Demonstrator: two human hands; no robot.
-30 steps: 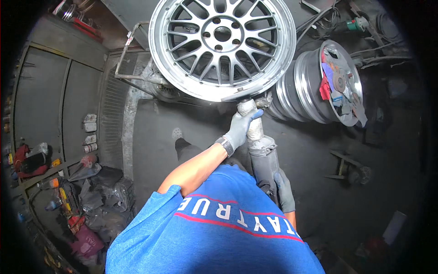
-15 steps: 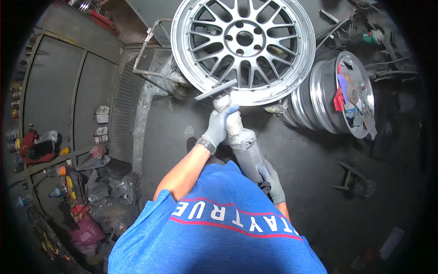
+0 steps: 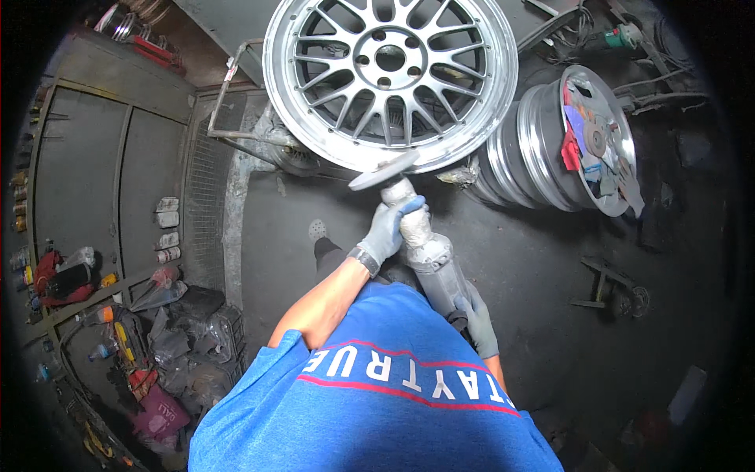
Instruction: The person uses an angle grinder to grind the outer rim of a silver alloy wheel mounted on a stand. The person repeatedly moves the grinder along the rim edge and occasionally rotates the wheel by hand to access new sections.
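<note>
At the right of the frame, a silver barrel-shaped rim (image 3: 536, 161) bears a red cloth (image 3: 570, 148) and a grey glove (image 3: 629, 189). A green tool (image 3: 621, 37) shows at upper right, a metal stand (image 3: 604, 277) below the rim. White containers (image 3: 167, 221) sit at left, a pink bag (image 3: 161, 414) at lower left.

L fingers (image 3: 408, 207), R fingers (image 3: 473, 304) grip gry polisher (image 3: 432, 258); disc (image 3: 382, 172) nr whl (image 3: 399, 76).

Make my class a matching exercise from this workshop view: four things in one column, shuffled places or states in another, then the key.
Things:
1. Left hand
2. Right hand
3. Round disc
4. Spoked wheel

Places or states:
A. At the rear of the power tool
B. Silver, five holes around its centre
C. Closed around the tool's pale neck
D. On the tool's front end

Pairs: 1-C, 2-A, 3-D, 4-B
</note>
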